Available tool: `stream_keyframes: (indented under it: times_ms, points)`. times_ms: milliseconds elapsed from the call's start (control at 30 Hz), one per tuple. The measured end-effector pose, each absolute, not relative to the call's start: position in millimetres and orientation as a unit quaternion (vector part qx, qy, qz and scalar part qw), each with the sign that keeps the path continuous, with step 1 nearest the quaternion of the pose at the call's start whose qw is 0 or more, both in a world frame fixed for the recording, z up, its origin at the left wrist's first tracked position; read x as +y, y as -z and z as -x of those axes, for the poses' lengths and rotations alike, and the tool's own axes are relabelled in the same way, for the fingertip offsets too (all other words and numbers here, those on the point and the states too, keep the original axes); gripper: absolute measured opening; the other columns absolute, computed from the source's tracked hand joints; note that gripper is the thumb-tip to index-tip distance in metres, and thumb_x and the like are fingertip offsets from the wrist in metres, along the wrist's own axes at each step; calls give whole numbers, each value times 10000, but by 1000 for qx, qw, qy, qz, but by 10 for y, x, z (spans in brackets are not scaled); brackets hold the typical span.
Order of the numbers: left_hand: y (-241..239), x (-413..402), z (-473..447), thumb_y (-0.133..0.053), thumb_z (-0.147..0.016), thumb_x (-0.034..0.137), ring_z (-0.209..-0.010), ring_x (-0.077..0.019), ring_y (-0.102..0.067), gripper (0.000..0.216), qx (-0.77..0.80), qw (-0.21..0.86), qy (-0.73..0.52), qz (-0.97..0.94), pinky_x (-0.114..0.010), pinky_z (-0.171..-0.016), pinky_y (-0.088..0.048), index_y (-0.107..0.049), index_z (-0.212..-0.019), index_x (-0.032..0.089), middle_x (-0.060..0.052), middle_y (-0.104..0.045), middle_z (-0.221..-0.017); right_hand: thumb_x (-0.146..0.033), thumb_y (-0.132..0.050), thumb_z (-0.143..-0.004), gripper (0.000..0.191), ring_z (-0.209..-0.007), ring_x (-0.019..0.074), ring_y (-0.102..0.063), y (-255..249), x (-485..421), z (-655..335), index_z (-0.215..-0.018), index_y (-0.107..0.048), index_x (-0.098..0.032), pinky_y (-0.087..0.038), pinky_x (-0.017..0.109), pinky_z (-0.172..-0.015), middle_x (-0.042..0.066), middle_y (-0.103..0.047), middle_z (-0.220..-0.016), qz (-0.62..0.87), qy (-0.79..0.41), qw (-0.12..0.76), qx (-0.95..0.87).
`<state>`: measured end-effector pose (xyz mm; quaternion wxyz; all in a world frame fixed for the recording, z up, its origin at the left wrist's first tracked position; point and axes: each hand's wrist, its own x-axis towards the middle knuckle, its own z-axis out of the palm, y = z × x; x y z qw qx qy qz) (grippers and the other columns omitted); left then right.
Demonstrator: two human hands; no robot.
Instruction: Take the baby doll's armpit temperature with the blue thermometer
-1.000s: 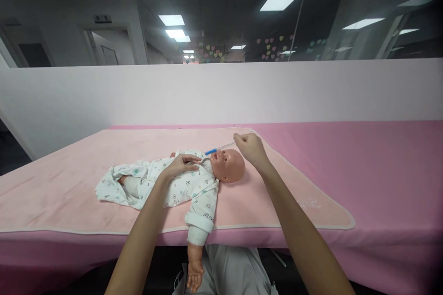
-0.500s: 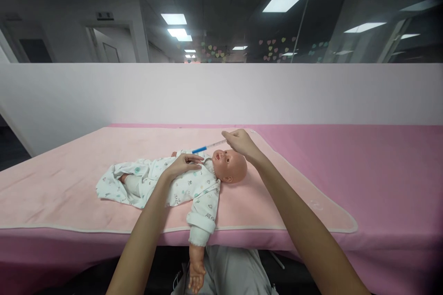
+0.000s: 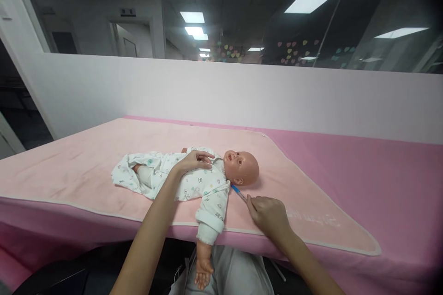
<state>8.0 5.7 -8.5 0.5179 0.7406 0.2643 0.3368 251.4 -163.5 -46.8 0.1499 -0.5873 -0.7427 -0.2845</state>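
Right hand [image 3: 268, 214] pinches blue-ended thermometer [image 3: 237, 190] beside baby doll [image 3: 246, 168]'s neck, apparently not inserted; left hand [image 3: 194, 160] at chest, fingers loosely curled, seemingly holding nothing.

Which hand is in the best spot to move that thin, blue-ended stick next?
Probably the right hand: it holds the thin, blue-ended stick near the neck of the bald toy doll in white printed clothes. The left hand lies over the doll's chest, away from the stick.
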Motion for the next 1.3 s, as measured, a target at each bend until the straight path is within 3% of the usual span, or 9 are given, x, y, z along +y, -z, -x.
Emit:
stream_keyframes:
  times_ms: [133, 233, 467, 633, 733, 867, 1067, 1300]
  points:
    - [66, 56, -66, -771, -546, 255, -942, -202, -545, 535, 252, 488, -312, -775, -285, -813, -420, -632, -1054, 165, -85, -635, -971, -215, -373, -863, 358, -458, 136, -537, 522, -1553, -2502, -624, -637, -170, -130, 267, -450, 68, -627, -545, 617, 206, 45, -758]
    - [76, 77, -56, -742, -594, 271, -952, -202, -541, 514, 252, 492, -300, -777, -281, -812, -415, -618, -1083, 174, -87, -628, -980, -265, -384, -871, 353, -475, 128, -534, 376, -1528, -2449, -636, -631, -172, -139, 257, -452, 62, -631, -573, 627, 171, 56, -758]
    - [92, 68, -73, -724, -604, 225, -821, -168, -566, 388, 242, 516, -335, -751, -259, -742, -428, -650, -973, 131, -62, -637, -831, -349, -286, -910, 487, -428, 90, -397, -264, -1160, -1805, -481, -440, -177, -243, 236, -477, -7, -460, -445, 539, 97, 425, -720]
    - [108, 56, -76, -576, -617, 68, -616, -113, -509, 84, 212, 520, -363, -743, -213, -575, -403, -615, -688, 91, 4, -560, -617, -243, -356, -871, 269, -620, 135, -474, -147, -616, -1238, -646, -492, -187, -341, 248, -576, 24, -535, -668, 457, 73, 516, -721]
    - [108, 63, -78, -464, -578, 1, -592, -105, -478, 195, 231, 491, -380, -749, -203, -538, -376, -600, -682, 96, 16, -540, -602, -175, -365, -844, 184, -780, 175, -489, 92, -470, -1148, -752, -525, -181, -380, 297, -709, 55, -563, -795, 423, 94, 514, -740]
    - [70, 38, -103, -423, -552, -29, -732, -132, -537, 399, 190, 511, -378, -748, -232, -694, -417, -618, -872, 107, -19, -603, -758, -131, -372, -812, 171, -862, 186, -487, 263, -500, -1218, -813, -535, -182, -379, 331, -794, 59, -573, -875, 396, 102, 517, -752]
    - [70, -1, -122, -603, -599, 29, -774, -145, -588, 535, 198, 607, -387, -665, -244, -713, -429, -519, -1112, 157, -46, -627, -813, -63, -380, -684, 220, -805, 186, -495, 313, -490, -1315, -799, -517, -192, -405, 314, -717, 35, -564, -809, 439, 36, 593, -674]
    - [88, 22, -107, -715, -561, 82, -753, -161, -611, 599, 225, 614, -397, -644, -296, -765, -443, -527, -1127, 142, -50, -648, -782, -43, -391, -645, 248, -801, 177, -496, 349, -501, -1329, -800, -512, -193, -413, 309, -729, 29, -547, -819, 416, -4, 611, -674]
